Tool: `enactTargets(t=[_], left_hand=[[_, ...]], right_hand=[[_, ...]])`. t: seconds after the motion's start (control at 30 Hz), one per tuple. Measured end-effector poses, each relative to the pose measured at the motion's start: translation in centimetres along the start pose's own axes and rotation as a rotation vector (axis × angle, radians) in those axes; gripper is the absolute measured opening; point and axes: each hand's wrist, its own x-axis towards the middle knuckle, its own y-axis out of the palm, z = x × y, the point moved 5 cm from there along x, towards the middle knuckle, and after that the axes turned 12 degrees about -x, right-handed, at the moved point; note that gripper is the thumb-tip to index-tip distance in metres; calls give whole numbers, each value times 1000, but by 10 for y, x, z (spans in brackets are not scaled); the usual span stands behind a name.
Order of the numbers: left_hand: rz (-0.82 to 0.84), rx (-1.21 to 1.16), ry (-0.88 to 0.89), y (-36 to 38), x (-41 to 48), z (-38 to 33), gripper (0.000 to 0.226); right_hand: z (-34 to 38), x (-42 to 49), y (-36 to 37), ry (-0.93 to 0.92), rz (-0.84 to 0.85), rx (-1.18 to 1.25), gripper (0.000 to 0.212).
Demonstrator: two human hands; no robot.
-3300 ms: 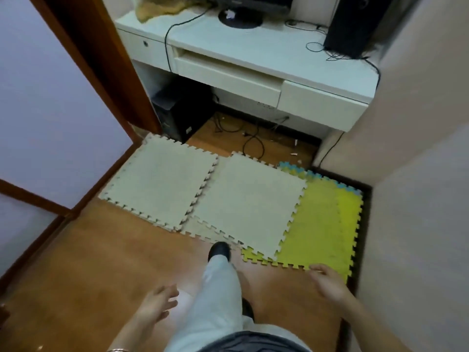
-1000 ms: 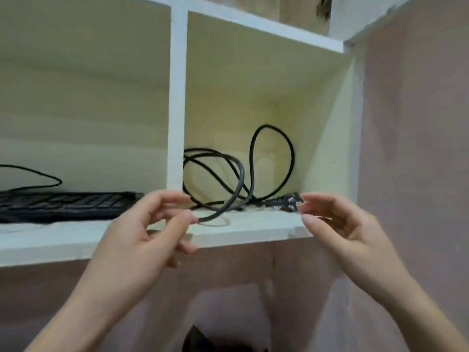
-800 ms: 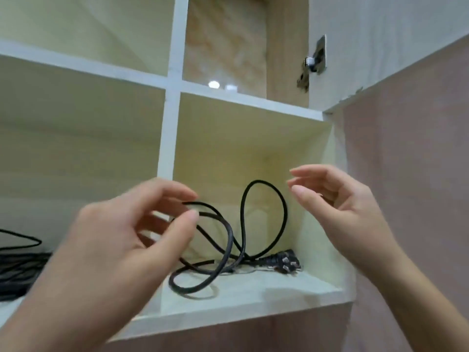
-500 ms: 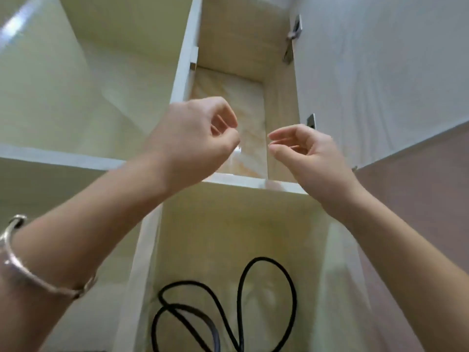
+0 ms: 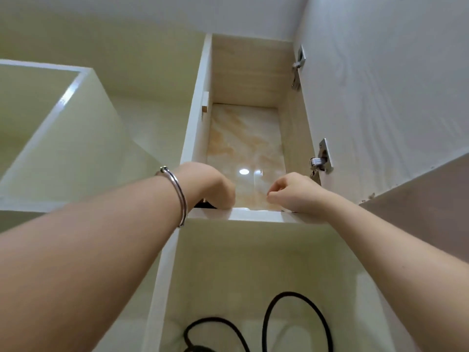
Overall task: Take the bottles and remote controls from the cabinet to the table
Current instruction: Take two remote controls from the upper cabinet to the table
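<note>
The view looked steeply up into an open white cabinet point(image 5: 195, 128), with both bare forearms reaching away from the camera. Nearest, at the bottom, a black cable point(image 5: 299, 318) lay looped in the lower compartment. Above it ran the white shelf edge point(image 5: 253, 215) of the upper compartment, and both hands reached over it. The left hand point(image 5: 210, 185), with a silver bangle point(image 5: 177, 196) on its wrist, curled down behind the edge onto something dark point(image 5: 203, 205), of which only a sliver showed; whether the hand gripped it, or whether it was a remote control, could not be told. The right hand point(image 5: 294, 193) was loosely fisted at the same edge, fingers curled in, and whether it held anything could not be told. Between the hands a pale low shape point(image 5: 245, 209) just showed above the shelf, too hidden to name. Beyond them rose the marbled back panel point(image 5: 243, 143) and, to the right, the open door point(image 5: 380, 97) with metal hinges point(image 5: 321, 161). No bottle or remote was clearly visible, and no tabletop was in view. The task seemed to be at its start: reaching in, with nothing yet seen carried out.
</note>
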Motion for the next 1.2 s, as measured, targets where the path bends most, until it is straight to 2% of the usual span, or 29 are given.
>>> enactTargets(t=[0.13,0.37,0.53,0.63,0.77,0.87,0.97,1.07,1.13,1.2], left_hand=[[63,32,-20,-1,-4,-3,19],[-69,51,-42,-11,-21,0,43],[-142,142,-41,-18,-34,-1,41],[-157,173,-53,-23,-42,-5,45],[-179,210,-102,-29,-47,-13,40],[-131,222,-115,-27,-46,-15,39],[-79,233,-122,-23,-46,-13,39],[-69,237,-132,-23,-56,-10,35],[-86,205,-125,-23,-66,-8,30],[-143,157,-120,-23,-73,-5,29]], right_hand=[[-9,-4,2,30,49,-2,22],[-5,-13,0,-4,152,-75,30],[-4,-12,0,-1,91,-29,28],[-1,-11,-5,6,27,13,40],[-1,-8,-10,52,82,142,38],[7,-4,-14,47,91,133,41],[15,-2,-16,66,171,67,41],[19,-2,-10,117,334,-132,28],[22,-8,-8,148,464,-269,29],[26,-12,-13,179,525,-383,36]])
